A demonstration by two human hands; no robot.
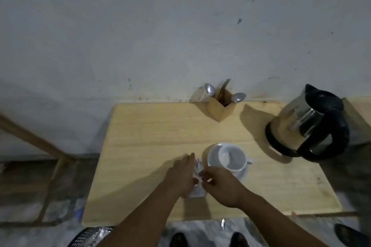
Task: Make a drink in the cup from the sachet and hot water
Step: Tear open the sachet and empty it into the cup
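Two hands meet over the near half of the table [140,146], both on a small pale sachet [197,191]; the left hand [181,176] lies with its fingers stretched forward and nearly flat, thumb pressed to the packet's left side; the right hand [219,183] is curled, its fingertips pinched on the packet's right side; the packet is blurred and mostly covered, so whether it is torn cannot be told. Below the table edge, nearest the camera, a dark mesh basket [88,237] holds something silvery, and two dark shoes [178,239] show on the floor.

Just beyond the hands, touching distance from the right one, a white cup [227,158] stands upright on a white saucer [242,175]; the cup looks empty, its handle pointing right.

Farther right, well apart from the cup, a steel kettle [307,126] with black lid, handle and base stands on the table; its spout points toward the wall.

At the far table edge, against the grey wall [160,36], a wooden holder [221,107] contains two spoons [209,88], bowls up, and forks.
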